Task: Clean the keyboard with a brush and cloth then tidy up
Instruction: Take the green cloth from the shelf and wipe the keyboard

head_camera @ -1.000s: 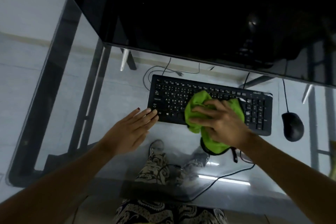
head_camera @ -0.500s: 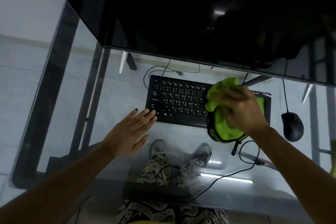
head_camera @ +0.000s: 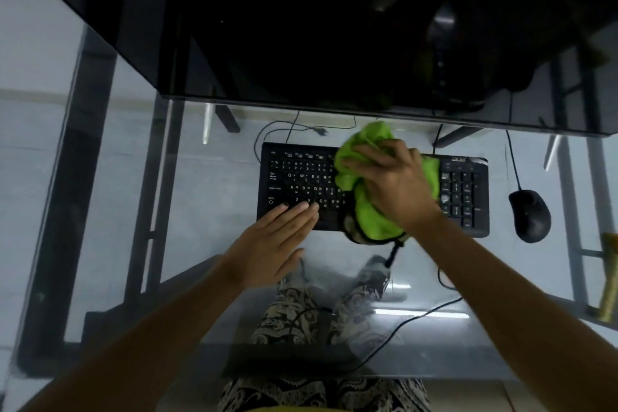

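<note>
So the right hand [head_camera: 391,184] is bunched down on a bright green cloth [head_camera: 371,211], fingers curled over the top of it and pressing it onto the middle of the black keyboard [head_camera: 301,177]. The cloth is crumpled up, poking out past the fingertips toward the far edge of the keyboard and hanging off the near edge under the wrist. There's something dark with a short black handle [head_camera: 393,252] sticking out from under the cloth at the near edge, can't tell exactly what it is.

The left hand [head_camera: 274,241] is flat and open, fingers together and stretched out, holding nothing. Its fingertips rest on the bottom row of keys at the left end of the keyboard, palm over the worktop just in front.

The keyboard sits on a glass worktop [head_camera: 217,204], and you can see straight through it to the person's patterned trousers [head_camera: 294,314], shoes and a pale tiled floor. A black mouse [head_camera: 530,214] is off to the right of the keyboard, not touching it, with its cable running back toward the big dark monitor [head_camera: 334,27] that fills the top of the view. A loose black cable [head_camera: 401,324] runs under the glass on the near right. Dark metal frame legs show on the left side.
</note>
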Demonstrator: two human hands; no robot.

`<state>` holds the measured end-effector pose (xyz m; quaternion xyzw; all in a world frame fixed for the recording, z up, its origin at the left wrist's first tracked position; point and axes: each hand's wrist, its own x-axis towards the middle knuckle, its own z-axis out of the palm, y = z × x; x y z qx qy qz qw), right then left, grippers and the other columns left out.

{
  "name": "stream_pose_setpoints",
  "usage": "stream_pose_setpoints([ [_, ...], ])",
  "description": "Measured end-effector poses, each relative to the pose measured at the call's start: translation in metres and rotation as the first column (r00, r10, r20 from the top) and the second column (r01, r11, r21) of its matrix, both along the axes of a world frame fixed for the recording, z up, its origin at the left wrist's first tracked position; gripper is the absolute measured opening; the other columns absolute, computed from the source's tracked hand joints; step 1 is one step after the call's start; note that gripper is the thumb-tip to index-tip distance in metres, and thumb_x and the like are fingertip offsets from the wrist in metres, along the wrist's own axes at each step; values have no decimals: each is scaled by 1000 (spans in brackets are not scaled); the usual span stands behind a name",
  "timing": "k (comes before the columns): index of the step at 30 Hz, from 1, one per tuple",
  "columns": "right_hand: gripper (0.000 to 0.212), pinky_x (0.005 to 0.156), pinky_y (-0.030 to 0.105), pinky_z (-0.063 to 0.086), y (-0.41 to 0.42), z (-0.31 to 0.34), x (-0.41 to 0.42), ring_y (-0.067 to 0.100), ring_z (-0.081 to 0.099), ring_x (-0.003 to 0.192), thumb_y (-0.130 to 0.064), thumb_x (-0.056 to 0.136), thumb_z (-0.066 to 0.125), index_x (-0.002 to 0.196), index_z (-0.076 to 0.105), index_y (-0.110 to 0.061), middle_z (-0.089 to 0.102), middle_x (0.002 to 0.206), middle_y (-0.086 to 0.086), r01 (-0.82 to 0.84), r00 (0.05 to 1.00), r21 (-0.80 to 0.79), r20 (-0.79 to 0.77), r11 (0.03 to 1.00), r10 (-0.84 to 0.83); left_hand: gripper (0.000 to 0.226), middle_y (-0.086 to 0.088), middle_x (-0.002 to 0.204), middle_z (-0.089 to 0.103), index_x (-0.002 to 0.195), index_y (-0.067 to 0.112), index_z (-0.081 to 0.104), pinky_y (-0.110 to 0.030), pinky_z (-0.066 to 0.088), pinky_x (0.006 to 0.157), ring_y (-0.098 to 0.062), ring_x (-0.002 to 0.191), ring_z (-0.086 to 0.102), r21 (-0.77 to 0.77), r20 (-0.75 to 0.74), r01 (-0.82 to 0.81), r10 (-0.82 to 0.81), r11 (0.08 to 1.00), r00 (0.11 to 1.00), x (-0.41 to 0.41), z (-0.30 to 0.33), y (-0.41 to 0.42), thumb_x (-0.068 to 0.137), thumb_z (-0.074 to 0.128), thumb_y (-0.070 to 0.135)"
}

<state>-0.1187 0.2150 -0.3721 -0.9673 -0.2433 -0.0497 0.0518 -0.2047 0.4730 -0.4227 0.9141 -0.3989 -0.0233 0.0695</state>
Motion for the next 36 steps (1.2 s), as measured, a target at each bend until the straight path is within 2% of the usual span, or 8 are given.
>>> stream_pose_setpoints([
  [9, 46, 74, 39, 39, 89, 0, -3, 36, 55, 106, -11, 71, 56, 112, 70, -29, 67, 120, 1, 265, 964, 69, -47, 962, -262, 56, -14, 148, 41, 144, 4, 35, -41, 25, 115, -25, 142, 30, -52, -14, -31, 30, 998, 999, -1, 2, -1, 99, 34, 39],
  [14, 51, 72, 38, 44, 11, 4, -4, 35, 58, 99, -17, 74, 41, 115, 67, -30, 68, 117, 1, 296, 955, -1, -22, 955, -296, 59, -13, 154, 30, 146, 2, 32, -41, 23, 116, -24, 145, 24, -59, -15, -32, 31, 998, 999, 0, 2, -2, 100, 30, 38],
  [17, 48, 82, 41, 46, -48, 6, -7, 36, 63, 93, -7, 74, 48, 117, 66, -21, 71, 110, 7, 445, 895, 39, 0, 895, -445, 58, -12, 155, 29, 146, 2, 32, -41, 23, 116, -23, 145, 24, -56, -17, -34, 33, 998, 999, 0, 4, -5, 100, 29, 38],
  [21, 37, 83, 46, 54, 4, 10, -2, 36, 64, 94, -14, 80, 67, 117, 67, -16, 74, 102, 11, 657, 754, 143, -118, 740, -646, 58, -12, 154, 31, 145, 2, 34, -41, 25, 115, -23, 144, 26, -69, -17, -41, 40, 997, 999, 0, 3, -3, 99, 32, 37],
  [24, 41, 79, 39, 55, 56, 7, -2, 34, 60, 98, -42, 85, 65, 121, 63, -23, 72, 105, 5, 494, 866, 142, -165, 858, -471, 58, -12, 153, 33, 144, 3, 35, -41, 26, 114, -23, 143, 27, -77, -11, -45, 44, 996, 999, -1, 1, -3, 98, 35, 37],
  [28, 44, 84, 38, 54, -3, -5, -4, 32, 63, 102, -46, 88, 57, 124, 64, -21, 72, 113, 5, 387, 921, 109, -95, 916, -378, 57, -12, 153, 33, 145, 3, 35, -41, 25, 115, -23, 143, 27, -77, -16, -47, 46, 996, 999, 0, 1, -3, 99, 33, 37],
  [32, 44, 73, 37, 50, -90, -5, -7, 35, 58, 104, -44, 90, 56, 127, 61, -21, 71, 111, 7, 690, 723, 96, -130, 717, -678, 56, -11, 153, 32, 144, 3, 36, -41, 25, 115, -23, 143, 27, -70, -21, -52, 51, 996, 998, -2, 0, -3, 100, 31, 37],
  [36, 45, 79, 42, 51, -32, 6, -1, 37, 51, 112, -40, 90, 57, 130, 55, -20, 68, 112, 10, 778, 628, 112, -183, 618, -757, 56, -12, 151, 37, 142, 2, 40, -41, 28, 113, -24, 141, 32, -96, -21, -58, 57, 994, 998, -1, 0, -3, 100, 33, 38],
])
